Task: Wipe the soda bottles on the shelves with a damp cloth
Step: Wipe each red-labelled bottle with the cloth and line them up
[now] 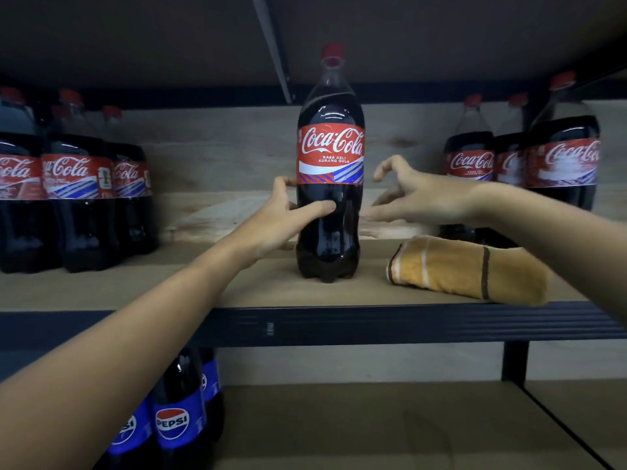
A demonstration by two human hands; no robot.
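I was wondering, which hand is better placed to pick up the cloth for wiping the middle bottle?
The right hand. It is open and holds nothing, and the cloth lies on the shelf just below it. The left hand already grips the bottle, steadying it.

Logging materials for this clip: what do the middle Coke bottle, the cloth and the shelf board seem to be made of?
Coke bottle: clear, glossy plastic by its highlights, with a printed film label and a red cap.
Cloth: soft woven or terry fabric, matte orange-tan with dark and pale stripes, folded; dampness cannot be judged.
Shelf board: matte brown, probably fibreboard or cardboard, on a dark ribbed rail that looks like metal.
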